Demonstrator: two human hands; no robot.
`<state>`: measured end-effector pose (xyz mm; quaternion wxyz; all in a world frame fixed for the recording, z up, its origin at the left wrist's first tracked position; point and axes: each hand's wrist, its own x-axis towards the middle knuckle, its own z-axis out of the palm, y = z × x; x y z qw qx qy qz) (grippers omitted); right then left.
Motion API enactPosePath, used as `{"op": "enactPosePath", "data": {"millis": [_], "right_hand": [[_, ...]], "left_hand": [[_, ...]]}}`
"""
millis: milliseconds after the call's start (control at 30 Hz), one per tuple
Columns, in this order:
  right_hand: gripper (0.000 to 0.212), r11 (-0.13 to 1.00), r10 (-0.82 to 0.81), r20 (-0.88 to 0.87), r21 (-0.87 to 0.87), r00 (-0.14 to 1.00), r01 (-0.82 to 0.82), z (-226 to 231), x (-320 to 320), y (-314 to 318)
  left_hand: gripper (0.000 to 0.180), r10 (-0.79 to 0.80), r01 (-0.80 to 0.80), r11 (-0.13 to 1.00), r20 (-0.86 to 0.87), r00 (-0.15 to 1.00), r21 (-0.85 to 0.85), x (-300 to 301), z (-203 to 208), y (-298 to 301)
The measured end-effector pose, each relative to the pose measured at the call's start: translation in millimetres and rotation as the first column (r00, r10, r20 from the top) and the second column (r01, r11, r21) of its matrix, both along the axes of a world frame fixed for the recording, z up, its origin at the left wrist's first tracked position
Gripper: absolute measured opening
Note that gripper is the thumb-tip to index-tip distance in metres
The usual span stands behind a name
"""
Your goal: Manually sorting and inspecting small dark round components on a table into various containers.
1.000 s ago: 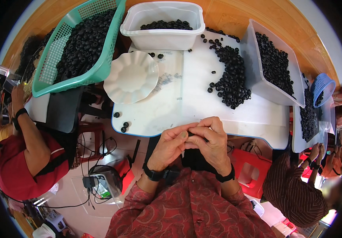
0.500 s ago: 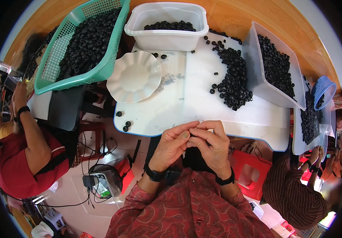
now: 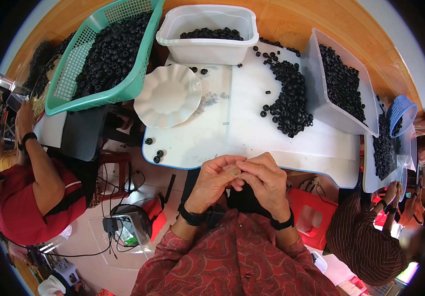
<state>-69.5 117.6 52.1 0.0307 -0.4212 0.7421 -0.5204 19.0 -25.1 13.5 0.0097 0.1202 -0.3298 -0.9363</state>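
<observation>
I'm looking straight down at my two hands, meeting just off the near edge of the white table [image 3: 281,148]. My left hand [image 3: 215,180] is curling its fingers in, thumb and fingertips pinching toward the right hand. My right hand [image 3: 266,180] is bunching its fingers the same way, tips pressing against the left ones. Whatever small piece they are pinching between them is hidden by the fingers, so I cannot tell what it is. Black bands are sitting on both wrists, and my red patterned sleeves are coming in from below.

Moving out onto the table: a few loose black rings [image 3: 157,155] are lying at its near left corner. Further in, a white scalloped plate [image 3: 168,96] is sitting on the left part of the table. To the right of it, a big pile of rings [image 3: 291,101] is spreading across the top.

At the table's far edge, a white tub [image 3: 207,47] is holding more rings. A green basket [image 3: 104,93] full of them is tilting off the table's left side, and a white tray [image 3: 321,93] of rings is leaning at its right.

A person in red [image 3: 30,207] is sitting left of the table, another in stripes [image 3: 365,241] to the right.
</observation>
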Motion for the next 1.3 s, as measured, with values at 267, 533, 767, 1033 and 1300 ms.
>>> {"op": "enactPosePath", "data": {"millis": [267, 533, 767, 1033, 1300], "right_hand": [[0.023, 0.997, -0.049, 0.219, -0.044, 0.974, 0.06, -2, 8, 1], [0.024, 0.991, -0.08, 0.212, -0.092, 0.974, 0.101, -1, 7, 7], [0.024, 0.99, -0.084, 0.283, -0.088, 0.956, 0.113, 3, 13, 9], [0.017, 0.99, -0.093, 0.36, -0.062, 0.928, 0.123, 5, 13, 10], [0.013, 0.978, -0.148, 0.435, -0.07, 0.888, 0.197, 7, 17, 7]], "left_hand": [[0.018, 0.107, -0.103, 0.992, 0.062, 0.992, -0.071, 1, -4, 7], [0.03, 0.129, -0.132, 0.935, -0.03, 0.991, -0.33, 8, 10, 14], [0.03, 0.195, -0.212, 0.877, -0.083, 0.977, -0.432, 9, 13, 18], [0.03, 0.231, -0.301, 0.779, -0.194, 0.953, -0.55, 6, 11, 17], [0.027, 0.291, -0.298, 0.827, -0.09, 0.952, -0.477, 5, 21, 22]]}}
